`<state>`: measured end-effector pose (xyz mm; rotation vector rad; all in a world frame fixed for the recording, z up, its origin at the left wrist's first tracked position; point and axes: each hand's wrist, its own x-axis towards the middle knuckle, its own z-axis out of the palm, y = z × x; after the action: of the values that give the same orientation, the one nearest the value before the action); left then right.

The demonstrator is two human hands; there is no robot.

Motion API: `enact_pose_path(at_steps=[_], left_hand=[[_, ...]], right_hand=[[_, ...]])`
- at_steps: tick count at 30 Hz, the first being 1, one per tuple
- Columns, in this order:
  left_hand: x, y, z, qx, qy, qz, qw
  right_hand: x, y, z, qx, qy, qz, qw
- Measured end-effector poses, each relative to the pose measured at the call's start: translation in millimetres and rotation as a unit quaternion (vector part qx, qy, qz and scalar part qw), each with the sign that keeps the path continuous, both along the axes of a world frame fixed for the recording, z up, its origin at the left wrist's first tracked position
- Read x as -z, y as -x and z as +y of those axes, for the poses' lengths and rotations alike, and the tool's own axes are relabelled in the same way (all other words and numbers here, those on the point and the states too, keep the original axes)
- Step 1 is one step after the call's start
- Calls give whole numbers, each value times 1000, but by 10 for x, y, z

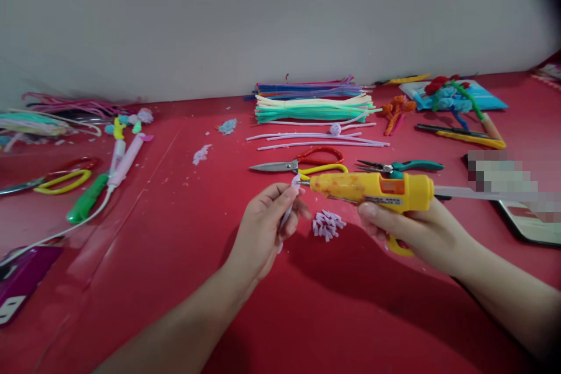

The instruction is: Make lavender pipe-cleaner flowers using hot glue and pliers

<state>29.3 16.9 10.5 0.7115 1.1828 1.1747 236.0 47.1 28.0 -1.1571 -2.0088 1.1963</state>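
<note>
My right hand (407, 228) is wrapped round the handle of a yellow hot glue gun (363, 187), a clear glue stick (460, 193) poking out of its back. Its metal nozzle meets the tip of a pale lilac pipe cleaner (287, 214) that my left hand (267, 216) pinches between thumb and fingers. Whether glue is coming out is too small to tell. Under the gun, a small pile of short lilac pipe cleaner pieces (328, 225) lies on the red table (197, 304).
Behind my hands lie scissors (276, 167), pliers (394, 168), long lilac pipe cleaners (324, 143) and a bundle of coloured ones (311, 110). A tablet-like device (526, 222) is at right. More scissors (65, 178) and a corded pink tool (127, 160) lie at left.
</note>
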Motion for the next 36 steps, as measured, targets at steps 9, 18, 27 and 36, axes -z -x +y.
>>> enact_pose_path(at_steps=[9, 18, 27, 36], left_hand=[[18, 4, 6, 7, -6, -6, 1000], [25, 7, 1, 8, -3, -8, 1000], [37, 13, 1, 4, -12, -13, 1000], [52, 9, 7, 11, -14, -25, 1000]], right_hand=[[-1, 11, 10, -22, 43, 29, 998], [23, 11, 8, -18, -13, -4, 1000], [36, 10, -10, -17, -63, -16, 998], [51, 22, -2, -22, -89, -24, 995]])
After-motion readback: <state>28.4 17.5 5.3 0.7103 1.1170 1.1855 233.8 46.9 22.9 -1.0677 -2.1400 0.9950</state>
